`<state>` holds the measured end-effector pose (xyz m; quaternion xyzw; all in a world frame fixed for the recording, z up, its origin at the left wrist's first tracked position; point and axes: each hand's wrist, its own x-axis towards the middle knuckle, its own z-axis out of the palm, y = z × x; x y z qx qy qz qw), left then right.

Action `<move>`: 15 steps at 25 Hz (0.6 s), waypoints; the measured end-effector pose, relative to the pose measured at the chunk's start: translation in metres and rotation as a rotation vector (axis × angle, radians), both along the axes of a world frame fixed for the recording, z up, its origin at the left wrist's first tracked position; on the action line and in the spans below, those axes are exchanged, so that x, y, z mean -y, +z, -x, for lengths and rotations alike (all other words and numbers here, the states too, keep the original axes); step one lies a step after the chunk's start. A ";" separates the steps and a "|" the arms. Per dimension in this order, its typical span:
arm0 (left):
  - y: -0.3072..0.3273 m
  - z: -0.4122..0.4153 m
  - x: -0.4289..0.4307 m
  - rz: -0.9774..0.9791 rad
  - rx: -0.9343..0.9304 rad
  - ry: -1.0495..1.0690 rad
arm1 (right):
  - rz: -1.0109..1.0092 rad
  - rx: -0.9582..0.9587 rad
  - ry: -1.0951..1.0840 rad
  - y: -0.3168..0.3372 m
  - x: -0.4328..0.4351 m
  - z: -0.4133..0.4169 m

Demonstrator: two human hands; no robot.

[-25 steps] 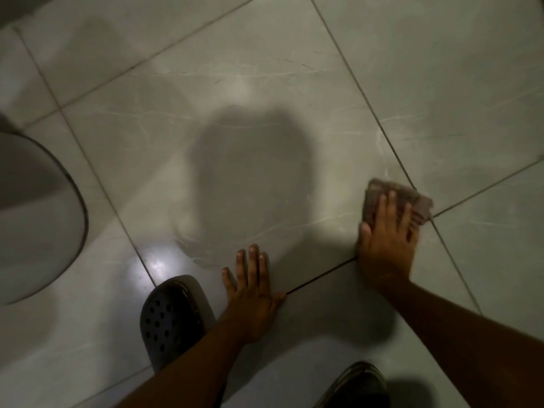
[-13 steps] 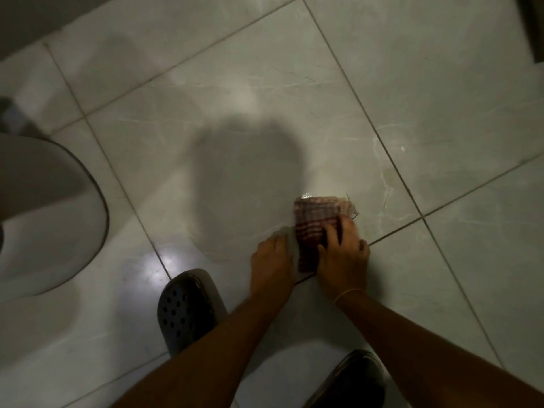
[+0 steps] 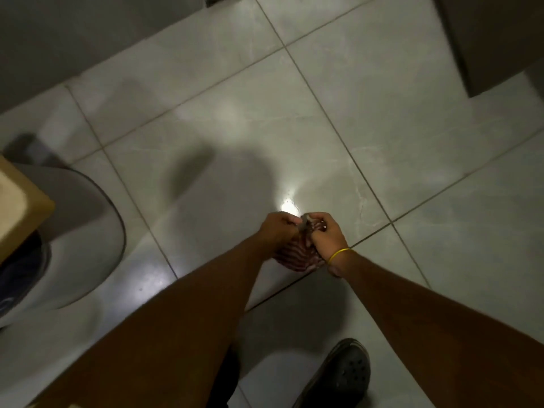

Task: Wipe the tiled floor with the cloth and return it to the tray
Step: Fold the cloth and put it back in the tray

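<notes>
A red-and-white checked cloth (image 3: 297, 256) hangs bunched between both my hands above the pale tiled floor (image 3: 323, 136). My left hand (image 3: 278, 228) grips its top edge from the left. My right hand (image 3: 326, 237), with a yellow band at the wrist, grips it from the right. The cloth is lifted off the tiles and its lower part droops below my hands. No tray can be made out for certain.
A round grey-rimmed object (image 3: 88, 240) lies on the floor at the left, with a tan box corner (image 3: 20, 213) over it. A dark clog (image 3: 344, 375) is at the bottom right. A brown cabinet (image 3: 494, 39) fills the top right, a wall (image 3: 73, 33) the top left.
My right hand slid the cloth left across the tile to my left hand. Both hands then gathered it and lifted it off the floor, and the view rose.
</notes>
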<state>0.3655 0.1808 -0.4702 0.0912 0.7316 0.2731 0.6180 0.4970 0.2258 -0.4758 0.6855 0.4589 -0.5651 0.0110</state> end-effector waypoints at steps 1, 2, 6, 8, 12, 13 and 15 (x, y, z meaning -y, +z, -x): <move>0.023 0.020 0.002 -0.020 0.031 0.024 | 0.001 -0.048 -0.030 0.024 -0.003 0.013; 0.050 0.043 0.004 -0.051 0.025 0.032 | -0.008 -0.089 -0.035 0.050 -0.007 0.030; 0.162 0.139 0.018 -0.186 -0.228 0.028 | -0.200 -0.170 0.244 0.161 -0.013 0.125; 0.217 0.199 0.035 -0.225 -0.401 0.050 | -0.356 -0.250 0.418 0.218 -0.007 0.193; 0.286 0.307 0.101 -0.297 -0.784 0.130 | -0.502 -0.359 0.772 0.290 0.028 0.325; 0.292 0.329 0.125 -0.301 -0.838 0.178 | -0.510 -0.370 0.865 0.298 0.043 0.357; 0.288 0.360 0.170 -0.248 -0.881 0.259 | -0.496 -0.376 1.033 0.297 0.076 0.406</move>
